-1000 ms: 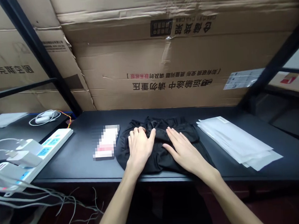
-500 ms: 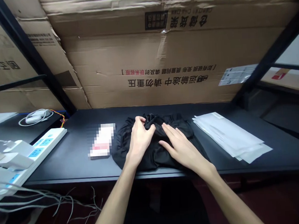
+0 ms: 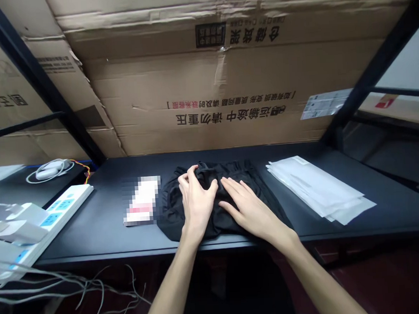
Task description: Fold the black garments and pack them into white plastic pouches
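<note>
A crumpled black garment [image 3: 218, 226] lies bunched on the dark tabletop, its exact kind hard to make out among the folds. My left hand [image 3: 197, 201] rests on its left-centre part, fingers spread and bent, thumb pointing right. Just to the right, my right hand [image 3: 246, 204] lies flat on the cloth with the fingers together and the thumb apart. Neither hand visibly grips the fabric, and part of the garment is hidden beneath them.
Left of the garment lies a blurred white and pink item [image 3: 141, 201]. A stack of white papers or envelopes [image 3: 316, 186] is on the right. A white power strip [image 3: 62, 211] with chargers and cables occupies the left edge. Cardboard [image 3: 204, 76] stands behind the table [image 3: 103, 220].
The fingers of my left hand have spread further apart on the cloth. My right hand stays flat, shifted slightly left. The view has moved a little.
</note>
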